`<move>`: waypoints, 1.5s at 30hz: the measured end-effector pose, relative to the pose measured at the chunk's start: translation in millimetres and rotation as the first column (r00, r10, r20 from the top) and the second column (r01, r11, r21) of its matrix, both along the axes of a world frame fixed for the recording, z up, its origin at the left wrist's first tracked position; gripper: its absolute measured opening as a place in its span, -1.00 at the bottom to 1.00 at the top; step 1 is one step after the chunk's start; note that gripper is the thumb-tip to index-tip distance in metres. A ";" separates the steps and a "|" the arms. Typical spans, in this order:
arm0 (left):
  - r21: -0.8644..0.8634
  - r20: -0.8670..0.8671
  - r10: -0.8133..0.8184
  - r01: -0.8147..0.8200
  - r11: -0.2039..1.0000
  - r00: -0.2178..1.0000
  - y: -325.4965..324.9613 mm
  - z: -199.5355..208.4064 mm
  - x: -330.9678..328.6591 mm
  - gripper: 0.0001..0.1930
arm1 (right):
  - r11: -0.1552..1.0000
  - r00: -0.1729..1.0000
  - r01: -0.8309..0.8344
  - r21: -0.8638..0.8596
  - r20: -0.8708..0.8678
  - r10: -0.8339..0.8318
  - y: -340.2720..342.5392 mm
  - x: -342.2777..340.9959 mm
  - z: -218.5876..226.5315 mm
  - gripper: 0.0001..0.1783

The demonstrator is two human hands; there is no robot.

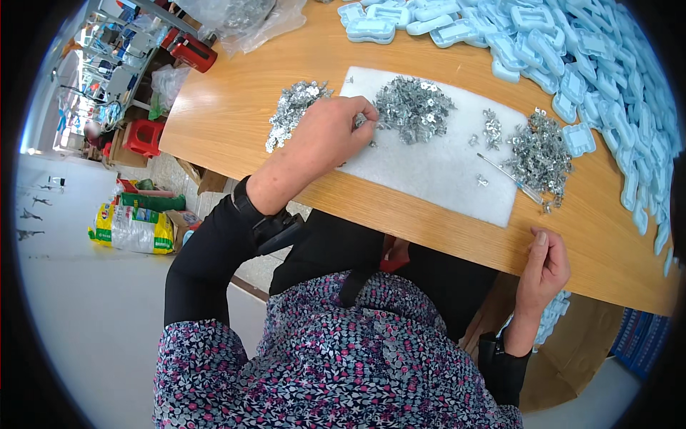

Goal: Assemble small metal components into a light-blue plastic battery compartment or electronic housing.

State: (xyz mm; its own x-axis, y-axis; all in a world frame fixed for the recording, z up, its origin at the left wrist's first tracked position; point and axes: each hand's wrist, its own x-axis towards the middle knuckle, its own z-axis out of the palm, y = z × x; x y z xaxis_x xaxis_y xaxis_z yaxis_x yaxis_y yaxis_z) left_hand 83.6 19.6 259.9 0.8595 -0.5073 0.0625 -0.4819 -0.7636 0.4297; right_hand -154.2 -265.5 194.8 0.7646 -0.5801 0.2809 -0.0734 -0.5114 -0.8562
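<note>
Left hand point(330, 134), right hand point(544, 273) curled, can't tell if holding; thin tool point(529, 191) beside metal pile point(539, 154); blue cases point(574, 86) crowd table point(236, 107).

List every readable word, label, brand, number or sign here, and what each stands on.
Nothing to quote.
Yellow, green and white sack: printed marks, too small to read reliably.
Blue printed surface at lower right: pale print, too blurred.
Small metal pieces, white sheet, light-blue plastic cases: no legible text.
</note>
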 end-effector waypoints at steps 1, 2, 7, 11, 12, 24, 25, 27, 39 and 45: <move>0.013 0.021 -0.018 0.017 1.000 1.000 0.7 -2.0 1.6 -0.86 | 1.000 1.000 -0.003 -0.011 0.001 0.003 -0.3 0.4 0.9 -0.79; 0.014 0.019 -0.019 0.019 1.000 1.000 4.5 -1.3 1.8 -0.86 | 1.000 1.000 -0.001 -0.011 -0.001 0.001 -1.1 0.6 1.1 -0.79; 0.030 -0.047 -0.019 0.020 0.999 0.999 8.6 8.9 -8.0 -0.87 | 1.000 1.000 -0.008 -0.016 0.006 0.008 -1.6 0.1 -0.2 -0.80; 0.058 -0.070 -0.045 0.049 0.997 0.997 2.6 5.4 -17.4 -0.88 | 1.000 1.000 -0.018 -0.018 0.007 0.018 -2.7 -0.4 -3.1 -0.80; 0.057 -0.030 -0.039 0.041 0.998 0.999 5.6 3.0 -17.9 -0.87 | 1.000 1.000 -0.018 -0.011 0.013 0.019 -2.3 -1.3 -2.4 -0.80; -0.140 -0.156 0.007 -0.029 0.990 0.988 20.7 14.7 -7.6 -0.77 | 0.999 0.999 -0.022 0.027 0.035 0.021 -3.0 -0.4 -3.2 -0.78; -0.126 -0.204 0.038 -0.065 0.990 0.978 17.3 17.4 -7.8 -0.77 | 1.000 0.998 -0.017 0.019 0.054 0.016 -3.3 -0.3 -4.5 -0.78; -0.132 -0.251 0.071 -0.106 0.986 0.965 16.2 17.9 -3.5 -0.78 | 1.000 0.999 -0.012 0.026 0.040 0.011 -3.5 -0.3 -3.2 -0.78; -0.061 0.053 0.105 -0.102 0.993 0.993 25.7 -7.9 74.0 -0.74 | 1.000 1.000 -0.010 -0.010 0.000 0.010 -2.1 1.0 -0.5 -0.79; 0.004 -0.087 0.101 -0.101 0.995 0.991 13.6 -6.2 87.8 -0.71 | 1.000 1.000 -0.004 -0.010 0.000 0.004 -1.6 1.9 -0.9 -0.78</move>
